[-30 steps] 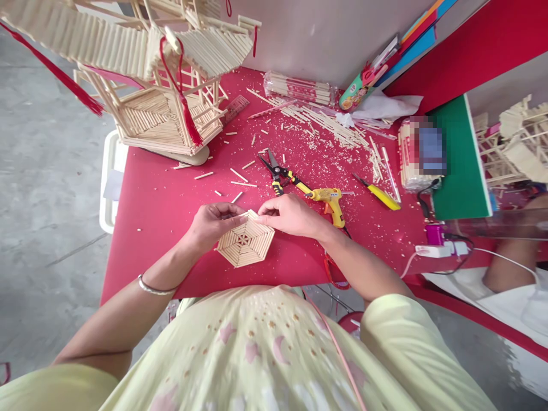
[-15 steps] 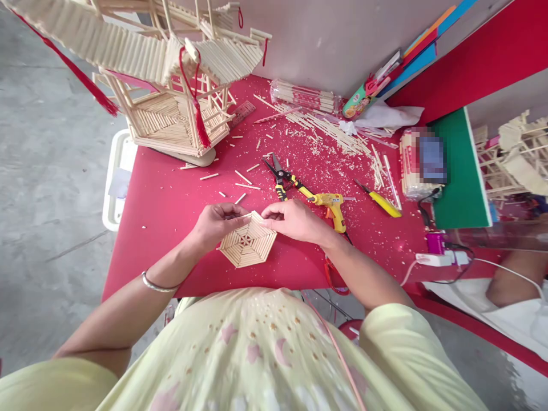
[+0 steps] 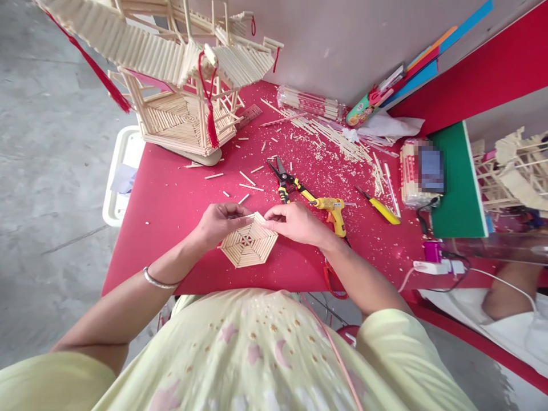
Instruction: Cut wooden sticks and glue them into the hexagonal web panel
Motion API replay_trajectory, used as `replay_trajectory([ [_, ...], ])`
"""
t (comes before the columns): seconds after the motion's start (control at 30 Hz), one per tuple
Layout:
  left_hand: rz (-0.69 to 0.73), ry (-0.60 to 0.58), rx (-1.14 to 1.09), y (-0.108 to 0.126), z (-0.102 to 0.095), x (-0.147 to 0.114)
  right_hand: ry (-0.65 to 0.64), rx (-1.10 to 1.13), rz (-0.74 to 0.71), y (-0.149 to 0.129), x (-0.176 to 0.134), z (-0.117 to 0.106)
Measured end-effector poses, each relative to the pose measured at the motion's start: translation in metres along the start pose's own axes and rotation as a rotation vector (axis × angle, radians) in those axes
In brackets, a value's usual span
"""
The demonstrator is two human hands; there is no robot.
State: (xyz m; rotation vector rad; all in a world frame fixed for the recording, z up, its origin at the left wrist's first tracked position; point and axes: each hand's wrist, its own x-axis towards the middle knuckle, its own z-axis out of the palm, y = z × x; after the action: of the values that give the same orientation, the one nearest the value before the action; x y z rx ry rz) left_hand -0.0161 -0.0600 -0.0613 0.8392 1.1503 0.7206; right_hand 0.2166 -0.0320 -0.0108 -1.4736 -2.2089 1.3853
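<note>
Between my hands is a hexagonal panel (image 3: 249, 245) of pale wooden sticks laid in rings around a small open star pattern. My left hand (image 3: 223, 221) is closed on its upper left edge, thumb on top. On the upper right edge, my right hand (image 3: 295, 221) pinches the panel between thumb and fingers. Whether either hand also presses a single stick there is too small to tell. Just beyond my right hand lie black-and-yellow cutters (image 3: 283, 180) and a yellow glue gun (image 3: 331, 210). Short cut sticks (image 3: 250, 185) are scattered past my left hand.
A stick-built pavilion (image 3: 180, 114) with red tassels stands at the back left of the red table (image 3: 171, 200). Loose sticks (image 3: 338, 137) and crumbs spread across the back. A yellow-handled knife (image 3: 383, 210), power strip (image 3: 432, 266) and green board (image 3: 458, 188) are at right, near another person's arm (image 3: 511, 291).
The camera view has shifted slightly, so the pavilion appears further right. Both hands keep their hold on the hexagonal panel, with hardly any movement.
</note>
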Motion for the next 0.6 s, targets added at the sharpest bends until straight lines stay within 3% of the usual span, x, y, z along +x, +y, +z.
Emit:
replay_trajectory([
  [0.6, 0.006, -0.016, -0.003, -0.0047, -0.002, 0.0019, -0.004, 0.023, 0.009, 0.0047, 0.0009, 0.0023],
])
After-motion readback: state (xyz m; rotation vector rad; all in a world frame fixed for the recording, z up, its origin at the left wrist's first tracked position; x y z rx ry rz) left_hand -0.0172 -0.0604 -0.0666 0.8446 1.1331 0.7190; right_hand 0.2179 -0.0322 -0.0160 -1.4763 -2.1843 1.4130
